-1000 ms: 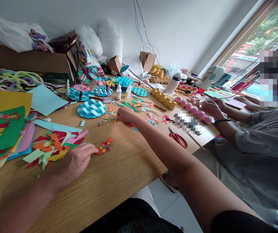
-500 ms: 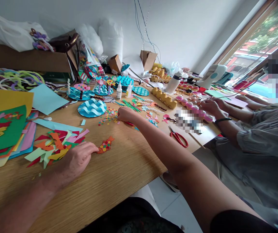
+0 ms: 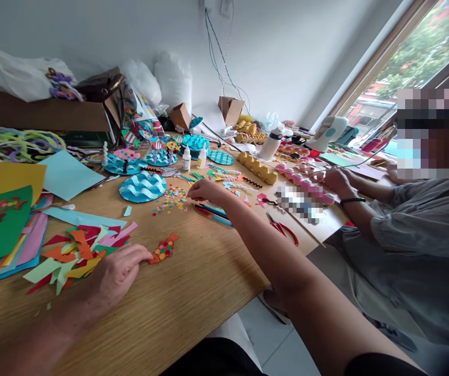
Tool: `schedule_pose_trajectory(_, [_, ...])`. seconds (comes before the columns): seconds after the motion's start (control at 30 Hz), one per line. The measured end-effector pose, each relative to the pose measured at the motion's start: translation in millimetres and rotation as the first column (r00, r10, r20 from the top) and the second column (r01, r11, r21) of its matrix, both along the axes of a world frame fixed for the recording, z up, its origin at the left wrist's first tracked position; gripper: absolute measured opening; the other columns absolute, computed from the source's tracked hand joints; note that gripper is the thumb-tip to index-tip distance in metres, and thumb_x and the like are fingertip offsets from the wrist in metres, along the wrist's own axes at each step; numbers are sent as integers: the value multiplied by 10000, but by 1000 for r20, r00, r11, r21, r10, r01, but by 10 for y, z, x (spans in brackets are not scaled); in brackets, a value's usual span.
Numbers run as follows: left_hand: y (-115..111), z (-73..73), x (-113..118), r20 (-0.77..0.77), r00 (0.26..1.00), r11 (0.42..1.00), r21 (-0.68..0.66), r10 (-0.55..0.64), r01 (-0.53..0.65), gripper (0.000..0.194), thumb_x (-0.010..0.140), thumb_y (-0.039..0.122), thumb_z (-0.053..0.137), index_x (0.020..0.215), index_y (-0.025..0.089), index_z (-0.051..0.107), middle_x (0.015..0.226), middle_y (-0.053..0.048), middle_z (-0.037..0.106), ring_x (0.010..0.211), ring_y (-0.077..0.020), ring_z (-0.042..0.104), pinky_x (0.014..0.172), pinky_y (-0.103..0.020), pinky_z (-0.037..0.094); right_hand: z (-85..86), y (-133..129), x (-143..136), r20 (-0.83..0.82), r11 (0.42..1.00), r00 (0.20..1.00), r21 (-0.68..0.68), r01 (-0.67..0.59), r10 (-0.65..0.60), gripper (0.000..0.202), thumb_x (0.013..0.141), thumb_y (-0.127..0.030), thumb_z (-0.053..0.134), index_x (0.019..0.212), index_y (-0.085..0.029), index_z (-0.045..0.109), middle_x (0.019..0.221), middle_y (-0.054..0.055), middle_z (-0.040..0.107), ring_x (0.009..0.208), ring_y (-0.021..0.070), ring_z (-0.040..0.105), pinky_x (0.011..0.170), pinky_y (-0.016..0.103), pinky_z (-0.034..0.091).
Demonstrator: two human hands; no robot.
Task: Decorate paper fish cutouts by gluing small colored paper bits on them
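On the table lies an orange paper fish, its body covered with round coloured dots. My left hand grips its lower left end between thumb and fingers, which are pressed together. Beyond it, my right hand is at the edge of a scatter of small coloured paper dots. Its fingers are drawn into a pinch, and whatever they hold is too small to make out. Several thin pens or pencils lie partly under my right wrist.
Paper scraps are heaped left of my left hand, beside stacked coloured sheets. A blue wavy disc and glue bottles stand behind the dots. Red-handled scissors lie right of my forearm. A co-worker's hands work further right.
The view has shifted slightly. My right hand has lifted a little off the table beside the dots, and the pens near it show more. My left hand stays on the fish.
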State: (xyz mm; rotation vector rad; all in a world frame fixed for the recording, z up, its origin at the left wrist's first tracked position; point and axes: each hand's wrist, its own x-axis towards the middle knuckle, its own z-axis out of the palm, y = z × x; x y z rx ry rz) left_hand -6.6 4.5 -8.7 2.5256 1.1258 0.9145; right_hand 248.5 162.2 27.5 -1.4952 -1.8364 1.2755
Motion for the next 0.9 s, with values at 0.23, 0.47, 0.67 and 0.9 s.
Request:
schedule_pose_trajectory(0.23, [22,182,71,191,963,928,-355,192,-115,217,741,276,444,831,212,631,837,-23,690,797,-184,647,727,-261,518,110,-226,-85,-438,960,899,-258,-108,-16,140,642,-192,681,616,-113,569,505,-40,535,455,35,463,439,145,346])
schedule_pose_trajectory(0.47, [290,498,328,397,821,685,-728,409,11,406,696,427,598,1007,165,587,836,-49,644,806,-195,612,681,-310,495,120,-504,-298,-663,874,746,-327,-361,60,180,649,-225,713,673,-118,570,595,-29,551,532,35,489,527,155,404])
schedule_pose_trajectory(0.67, [411,499,473,482,767,620,-772,424,142,375,687,421,643,958,169,587,843,-23,629,807,-147,579,686,-253,452,129,-581,-346,-660,869,748,-327,-370,70,113,705,-184,665,677,-111,584,581,-21,554,530,35,492,509,146,375])
schedule_pose_trajectory(0.9, [427,414,515,498,756,608,-775,425,169,248,692,380,647,800,164,590,757,4,606,715,-119,558,656,-242,435,17,-545,-309,-645,868,757,-311,-387,106,129,711,-213,665,703,-116,580,579,-25,552,522,39,486,503,154,358])
